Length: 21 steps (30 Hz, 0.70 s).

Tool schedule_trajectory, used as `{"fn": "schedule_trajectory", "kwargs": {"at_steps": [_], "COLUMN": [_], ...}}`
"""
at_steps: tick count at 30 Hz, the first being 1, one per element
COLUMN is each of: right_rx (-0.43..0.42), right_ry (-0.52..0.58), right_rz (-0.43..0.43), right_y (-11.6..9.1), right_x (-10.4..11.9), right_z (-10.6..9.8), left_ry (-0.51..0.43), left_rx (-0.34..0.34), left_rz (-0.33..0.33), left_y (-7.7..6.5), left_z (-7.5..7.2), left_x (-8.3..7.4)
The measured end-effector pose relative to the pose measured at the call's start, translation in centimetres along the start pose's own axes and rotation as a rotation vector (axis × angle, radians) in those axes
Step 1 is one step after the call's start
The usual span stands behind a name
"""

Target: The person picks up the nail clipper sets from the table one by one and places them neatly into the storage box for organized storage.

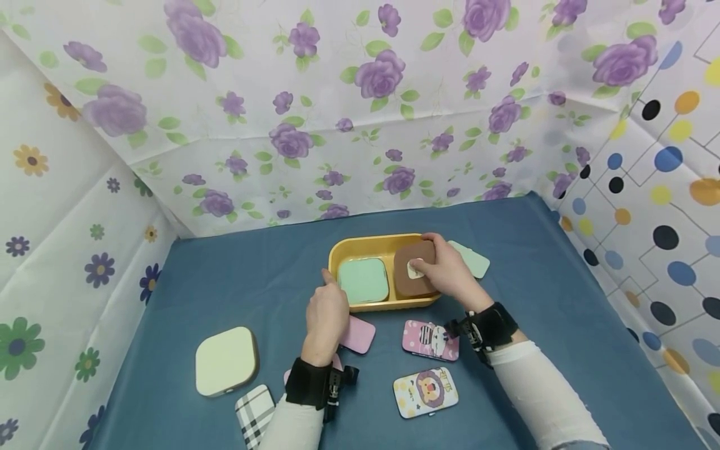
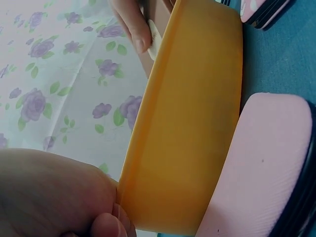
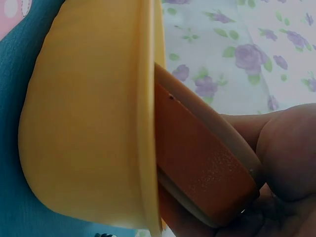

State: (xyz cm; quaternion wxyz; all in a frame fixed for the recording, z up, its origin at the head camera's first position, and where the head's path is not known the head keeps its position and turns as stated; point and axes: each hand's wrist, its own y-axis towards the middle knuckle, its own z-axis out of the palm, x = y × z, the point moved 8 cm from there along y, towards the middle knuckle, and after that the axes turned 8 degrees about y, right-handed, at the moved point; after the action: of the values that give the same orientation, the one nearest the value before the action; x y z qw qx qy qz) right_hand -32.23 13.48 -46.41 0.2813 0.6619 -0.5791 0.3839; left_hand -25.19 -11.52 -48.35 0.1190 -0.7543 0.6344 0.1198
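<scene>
In the head view a yellow plastic box [image 1: 371, 306] stands on the table with a mint green case [image 1: 364, 280] lying in its left part. My left hand [image 1: 328, 312] grips the box at its left end; in the left wrist view fingertips [image 2: 109, 226] show at the rim. My right hand [image 1: 450, 269] holds a brown case [image 1: 413, 275] with a cream label in the box's right part, thumb on top. The right wrist view shows this brown case [image 3: 207, 158] tilted, partly below the yellow rim [image 3: 148, 123], its outer end in the hand.
Near the box lie a pink case [image 1: 358, 334], a pink cartoon tin [image 1: 430, 340], a lion tin [image 1: 425, 392] and a pale green case [image 1: 472, 259]. Further left are a cream case [image 1: 226, 361] and a checked case [image 1: 255, 412]. Patterned cloth walls [image 1: 315, 125] border the table.
</scene>
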Motion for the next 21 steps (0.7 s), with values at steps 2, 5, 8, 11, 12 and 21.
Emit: {"fn": "schedule_trajectory", "kwargs": {"at_steps": [2,5,8,11,12,21], "right_rx": [-0.008,-0.011,-0.011,-0.010,-0.010,0.006], "right_ry": [-0.027,-0.050,-0.058,-0.068,-0.071,-0.091], "right_rz": [-0.004,-0.015,-0.023,-0.027,-0.028,-0.006], "right_y": [0.2,0.2,0.3,0.4,0.4,0.7], "right_x": [0.1,0.4,0.5,0.5,0.6,0.7], "right_z": [0.2,0.4,0.5,0.6,0.7,1.3], "left_ry": [0.003,0.006,0.002,-0.005,-0.009,-0.028], "left_rx": [-0.006,-0.017,-0.020,-0.013,-0.008,-0.001], "left_rz": [0.005,0.011,0.005,0.001,-0.003,-0.011], "left_y": [0.0,-0.1,0.0,0.0,0.0,0.0], "left_z": [0.0,-0.2,-0.1,-0.1,0.0,0.0], "left_x": [0.0,-0.1,0.0,0.0,0.0,0.1]}}
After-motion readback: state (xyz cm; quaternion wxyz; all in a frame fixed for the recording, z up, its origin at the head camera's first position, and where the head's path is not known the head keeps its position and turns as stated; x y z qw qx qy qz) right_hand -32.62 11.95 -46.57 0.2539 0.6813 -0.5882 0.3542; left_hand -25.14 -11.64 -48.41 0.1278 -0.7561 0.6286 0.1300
